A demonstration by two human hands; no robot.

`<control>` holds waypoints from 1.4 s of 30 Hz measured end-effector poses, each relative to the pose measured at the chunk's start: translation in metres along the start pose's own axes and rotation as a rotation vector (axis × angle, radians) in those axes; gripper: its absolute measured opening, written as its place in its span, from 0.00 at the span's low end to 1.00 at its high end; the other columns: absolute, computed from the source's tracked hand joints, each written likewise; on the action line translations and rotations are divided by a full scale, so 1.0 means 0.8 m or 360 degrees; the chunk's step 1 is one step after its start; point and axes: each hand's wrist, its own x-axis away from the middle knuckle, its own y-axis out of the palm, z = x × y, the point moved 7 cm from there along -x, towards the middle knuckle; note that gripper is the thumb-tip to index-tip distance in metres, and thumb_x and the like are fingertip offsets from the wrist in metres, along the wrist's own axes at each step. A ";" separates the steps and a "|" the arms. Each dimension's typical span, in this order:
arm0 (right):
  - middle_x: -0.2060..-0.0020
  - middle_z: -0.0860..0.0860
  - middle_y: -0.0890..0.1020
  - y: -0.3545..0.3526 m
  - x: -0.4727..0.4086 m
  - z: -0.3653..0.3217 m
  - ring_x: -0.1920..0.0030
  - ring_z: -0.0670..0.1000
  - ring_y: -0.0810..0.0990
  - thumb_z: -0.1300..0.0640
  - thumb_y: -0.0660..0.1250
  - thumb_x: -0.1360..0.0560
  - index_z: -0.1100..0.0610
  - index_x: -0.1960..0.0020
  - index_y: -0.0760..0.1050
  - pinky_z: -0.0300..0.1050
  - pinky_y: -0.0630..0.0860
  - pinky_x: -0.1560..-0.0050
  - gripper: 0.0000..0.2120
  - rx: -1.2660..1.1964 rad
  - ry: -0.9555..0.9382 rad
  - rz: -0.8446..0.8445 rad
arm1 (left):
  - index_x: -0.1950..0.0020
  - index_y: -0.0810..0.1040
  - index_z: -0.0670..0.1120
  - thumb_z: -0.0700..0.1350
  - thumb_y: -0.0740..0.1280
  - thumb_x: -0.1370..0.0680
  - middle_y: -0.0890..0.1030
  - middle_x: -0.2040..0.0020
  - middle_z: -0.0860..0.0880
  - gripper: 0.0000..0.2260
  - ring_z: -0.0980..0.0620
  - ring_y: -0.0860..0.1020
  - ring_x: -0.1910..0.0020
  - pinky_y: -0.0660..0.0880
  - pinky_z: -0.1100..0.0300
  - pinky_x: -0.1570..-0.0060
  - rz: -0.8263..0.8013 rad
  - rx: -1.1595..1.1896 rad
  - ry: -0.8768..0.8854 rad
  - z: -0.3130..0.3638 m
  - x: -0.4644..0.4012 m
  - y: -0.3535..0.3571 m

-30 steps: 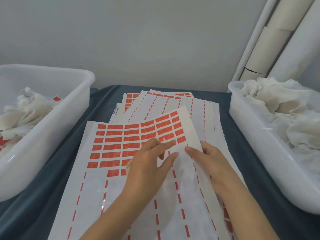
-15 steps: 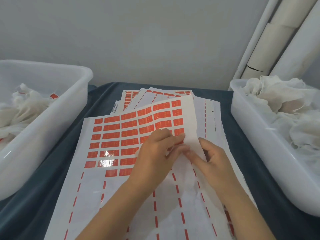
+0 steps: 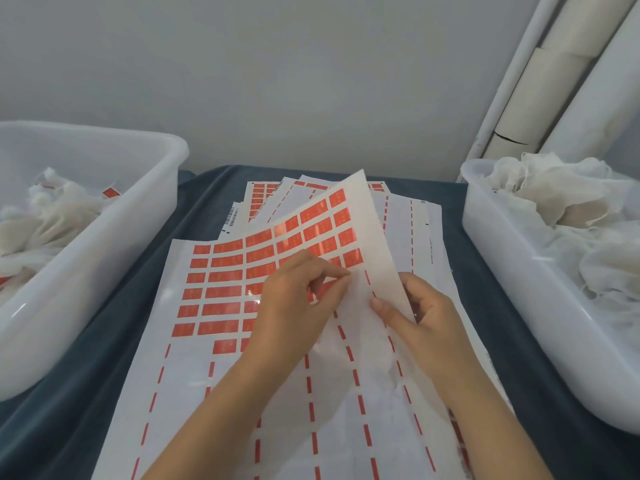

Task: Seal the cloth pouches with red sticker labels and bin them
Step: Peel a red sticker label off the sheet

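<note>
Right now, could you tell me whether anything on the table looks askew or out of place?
Nothing looks damaged. The top sticker sheet is bent up at its far right corner, where the right hand lifts its edge while the left hand picks at a red label. The sheets beneath lie fanned out unevenly, not squared.

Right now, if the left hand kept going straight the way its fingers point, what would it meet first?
The left hand points right, pinching at the lifted sticker sheet. Going straight on, it would likely meet the right hand's thumb, which holds that sheet's edge. Depth between them is hard to judge.
</note>
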 end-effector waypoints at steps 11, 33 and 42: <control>0.73 0.43 0.76 -0.003 0.009 -0.011 0.74 0.43 0.73 0.36 0.64 0.37 0.50 0.64 0.79 0.29 0.68 0.73 0.17 -0.0350 0.0147 -0.0061 | 0.54 0.83 0.42 0.48 0.65 0.25 0.80 0.62 0.48 0.12 0.57 0.72 0.59 0.69 0.73 0.56 0.0193 -0.0384 0.0846 0.050 0.031 -0.026; 0.56 0.49 0.85 0.016 0.014 -0.019 0.52 0.49 0.83 0.45 0.72 0.41 0.41 0.42 0.71 0.43 0.75 0.48 0.28 -0.0696 0.0063 -0.0349 | 0.53 0.82 0.46 0.59 0.64 0.27 0.78 0.62 0.52 0.18 0.58 0.71 0.61 0.71 0.66 0.60 -0.0355 -0.0161 0.0861 0.050 0.053 0.005; 0.59 0.43 0.85 -0.011 0.009 -0.017 0.55 0.42 0.82 0.47 0.72 0.39 0.39 0.45 0.70 0.21 0.71 0.66 0.24 -0.0616 -0.0054 0.0145 | 0.59 0.72 0.62 0.51 0.66 0.28 0.78 0.66 0.63 0.05 0.67 0.76 0.59 0.71 0.77 0.62 -0.0391 0.0232 -0.0026 0.009 0.031 0.005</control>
